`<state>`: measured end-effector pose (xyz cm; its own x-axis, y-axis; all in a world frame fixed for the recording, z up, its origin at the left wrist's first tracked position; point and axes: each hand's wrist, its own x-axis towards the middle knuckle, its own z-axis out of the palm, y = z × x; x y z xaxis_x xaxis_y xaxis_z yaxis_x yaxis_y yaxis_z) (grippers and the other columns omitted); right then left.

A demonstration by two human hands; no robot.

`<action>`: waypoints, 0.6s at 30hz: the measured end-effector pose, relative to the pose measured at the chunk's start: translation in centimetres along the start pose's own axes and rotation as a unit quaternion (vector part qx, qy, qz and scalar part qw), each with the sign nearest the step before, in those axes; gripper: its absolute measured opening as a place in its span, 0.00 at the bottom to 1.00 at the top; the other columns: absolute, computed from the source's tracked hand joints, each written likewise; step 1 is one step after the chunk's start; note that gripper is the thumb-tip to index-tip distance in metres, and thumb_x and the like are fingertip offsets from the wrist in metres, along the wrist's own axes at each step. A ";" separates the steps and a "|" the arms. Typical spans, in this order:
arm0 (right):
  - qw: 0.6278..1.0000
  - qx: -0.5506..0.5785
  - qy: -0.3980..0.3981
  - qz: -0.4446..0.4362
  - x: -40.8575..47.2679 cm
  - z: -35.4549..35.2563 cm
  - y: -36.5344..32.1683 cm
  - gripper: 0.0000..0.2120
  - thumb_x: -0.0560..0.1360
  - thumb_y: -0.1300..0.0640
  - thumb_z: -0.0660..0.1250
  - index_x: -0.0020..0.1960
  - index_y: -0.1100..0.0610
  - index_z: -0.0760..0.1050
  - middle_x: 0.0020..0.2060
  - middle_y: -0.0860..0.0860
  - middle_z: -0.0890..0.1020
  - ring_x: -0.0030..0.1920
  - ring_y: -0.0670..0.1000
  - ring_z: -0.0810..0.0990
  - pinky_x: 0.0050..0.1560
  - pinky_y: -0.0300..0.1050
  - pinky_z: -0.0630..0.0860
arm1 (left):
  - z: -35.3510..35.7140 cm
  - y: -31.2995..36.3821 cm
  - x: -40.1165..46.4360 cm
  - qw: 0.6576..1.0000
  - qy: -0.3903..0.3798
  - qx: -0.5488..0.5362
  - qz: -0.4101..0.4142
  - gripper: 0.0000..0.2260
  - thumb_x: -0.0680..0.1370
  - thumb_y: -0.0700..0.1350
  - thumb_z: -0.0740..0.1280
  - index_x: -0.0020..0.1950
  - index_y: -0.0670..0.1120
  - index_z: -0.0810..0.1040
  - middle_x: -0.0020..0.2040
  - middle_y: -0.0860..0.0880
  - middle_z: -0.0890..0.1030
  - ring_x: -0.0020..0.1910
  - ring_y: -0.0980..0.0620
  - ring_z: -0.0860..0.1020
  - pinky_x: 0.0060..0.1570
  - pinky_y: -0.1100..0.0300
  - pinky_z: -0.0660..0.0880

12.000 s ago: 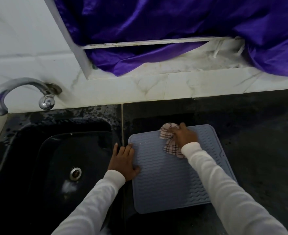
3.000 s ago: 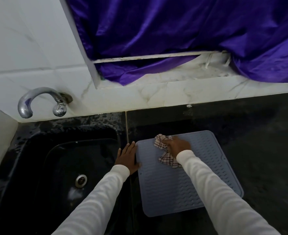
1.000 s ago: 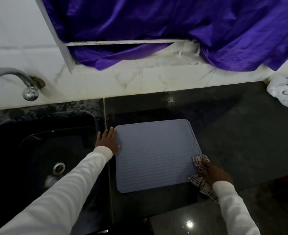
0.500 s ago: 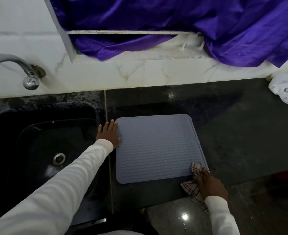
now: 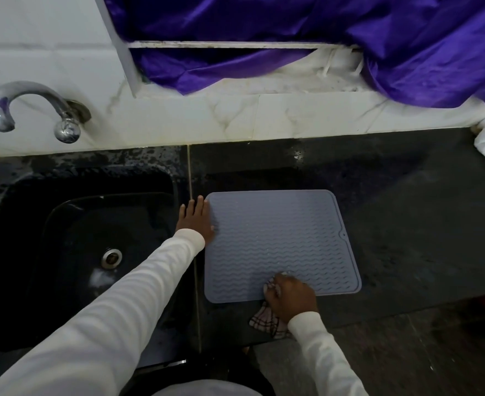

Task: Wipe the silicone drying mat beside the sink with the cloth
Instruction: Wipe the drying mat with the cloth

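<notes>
Black sink (image 5: 21,252) at frame left. L hand (image 5: 194,222), fingers flat, presses left edge of grey-blue ribbed silicone drying mat (image 5: 278,241), frame centre, long axis approx top-bottom. R hand (image 5: 291,297) bunches checked cloth (image 5: 265,320) at mat's lower edge, right of middle. Unwiped-looking area lies up-frame; R hand nearer.

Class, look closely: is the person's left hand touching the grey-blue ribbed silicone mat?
Touching. The head view shows the left hand lying flat with straight fingers, its thumb side overlapping the left edge of the grey-blue ribbed silicone mat.
</notes>
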<state>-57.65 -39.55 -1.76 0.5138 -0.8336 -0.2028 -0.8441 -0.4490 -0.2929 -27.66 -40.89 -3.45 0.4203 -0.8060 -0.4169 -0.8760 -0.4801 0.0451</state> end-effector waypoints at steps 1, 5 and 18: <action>1.000 0.001 0.009 -0.013 0.1 0.6 -0.6 0.11 0.71 0.46 0.67 0.37 0.53 0.76 0.36 0.51 0.82 0.36 0.55 0.82 0.33 0.44 0.75 | 0.1 -0.1 0.0 1.000 0.004 -0.002 -0.001 0.35 0.80 0.55 0.56 0.79 0.44 0.41 0.80 0.45 0.42 0.79 0.44 0.45 0.76 0.45 0.42; 0.995 0.014 0.020 -0.092 0.1 2.9 -4.4 0.11 0.69 0.45 0.63 0.35 0.51 0.75 0.33 0.49 0.81 0.29 0.53 0.80 0.26 0.41 0.73 | 0.2 -0.1 0.2 1.000 0.010 -0.001 0.003 0.35 0.80 0.56 0.56 0.80 0.44 0.41 0.80 0.45 0.43 0.79 0.43 0.46 0.76 0.45 0.43; 0.981 0.181 0.048 -0.055 6.1 -0.8 -9.1 0.28 0.72 0.39 0.52 0.66 0.48 0.74 0.64 0.50 0.77 0.62 0.52 0.77 0.61 0.44 0.73 | -1.5 -1.4 0.2 0.993 0.024 0.032 0.113 0.35 0.80 0.50 0.61 0.80 0.46 0.44 0.80 0.47 0.45 0.79 0.45 0.46 0.76 0.44 0.45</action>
<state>-46.95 -40.78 0.38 0.5664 -0.8214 -0.0674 -0.6659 -0.4079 -0.6247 -26.03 -40.92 -2.21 0.2216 -0.9067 -0.3589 -0.9616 -0.2643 0.0740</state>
